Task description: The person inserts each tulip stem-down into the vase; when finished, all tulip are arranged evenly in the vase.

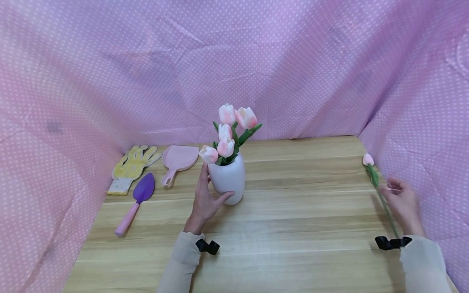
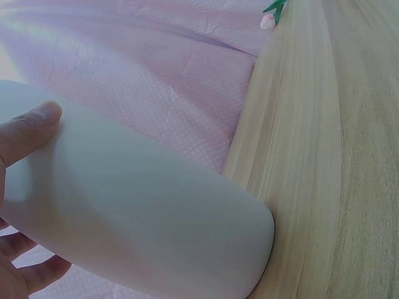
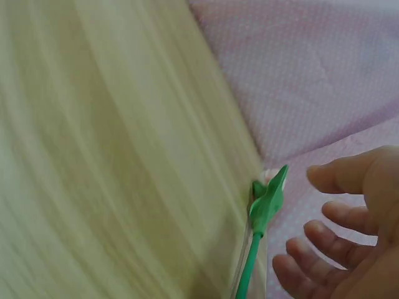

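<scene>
A white vase (image 1: 228, 179) with several pale pink tulips (image 1: 226, 147) and green leaves stands near the middle of the table. My left hand (image 1: 209, 201) grips its left side, thumb across the front and fingers round the back. In the left wrist view the vase (image 2: 149, 199) lies between thumb and fingers. By the table's right edge lies a single pink tulip (image 1: 373, 175) with a long green stem. Just to its right hovers my right hand (image 1: 403, 201), fingers loosely bent. The right wrist view shows that hand (image 3: 349, 243) apart from the stem (image 3: 248, 268), holding nothing.
At the left of the wooden table (image 1: 293, 236) lie a yellow and white glove (image 1: 132, 165), a pink dustpan (image 1: 180, 158) and a trowel (image 1: 144, 189) with purple blade and pink handle. Pink dotted cloth (image 1: 234, 61) hangs behind and at both sides.
</scene>
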`<state>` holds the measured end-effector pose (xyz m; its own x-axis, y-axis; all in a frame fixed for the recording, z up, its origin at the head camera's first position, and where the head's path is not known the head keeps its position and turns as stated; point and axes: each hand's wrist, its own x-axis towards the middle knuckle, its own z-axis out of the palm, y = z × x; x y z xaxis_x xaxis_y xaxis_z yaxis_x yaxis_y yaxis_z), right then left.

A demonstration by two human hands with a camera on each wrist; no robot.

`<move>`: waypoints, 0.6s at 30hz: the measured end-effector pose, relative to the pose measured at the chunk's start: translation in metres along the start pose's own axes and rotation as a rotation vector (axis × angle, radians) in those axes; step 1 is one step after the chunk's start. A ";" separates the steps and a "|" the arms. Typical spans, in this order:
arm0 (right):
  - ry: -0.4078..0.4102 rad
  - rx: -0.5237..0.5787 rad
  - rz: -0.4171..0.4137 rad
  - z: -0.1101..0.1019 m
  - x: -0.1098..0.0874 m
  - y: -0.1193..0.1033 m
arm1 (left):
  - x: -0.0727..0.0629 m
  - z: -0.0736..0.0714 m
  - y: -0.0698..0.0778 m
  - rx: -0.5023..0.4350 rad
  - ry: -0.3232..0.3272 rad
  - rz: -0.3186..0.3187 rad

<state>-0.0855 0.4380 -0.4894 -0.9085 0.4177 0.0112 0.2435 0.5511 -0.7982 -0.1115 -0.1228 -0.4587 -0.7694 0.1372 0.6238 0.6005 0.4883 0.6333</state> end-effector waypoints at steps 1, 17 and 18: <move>-0.022 -0.065 0.000 0.000 0.002 0.002 | 0.000 0.000 0.000 0.000 0.000 -0.002; -0.219 -0.427 -0.047 -0.005 0.023 0.008 | 0.000 0.001 0.000 -0.001 0.002 -0.005; -0.219 -0.434 -0.050 -0.005 0.023 0.007 | 0.000 0.001 0.000 -0.001 0.003 -0.002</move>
<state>-0.1033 0.4551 -0.4923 -0.9614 0.2473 -0.1210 0.2748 0.8365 -0.4741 -0.1115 -0.1220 -0.4594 -0.7697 0.1335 0.6243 0.5995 0.4873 0.6349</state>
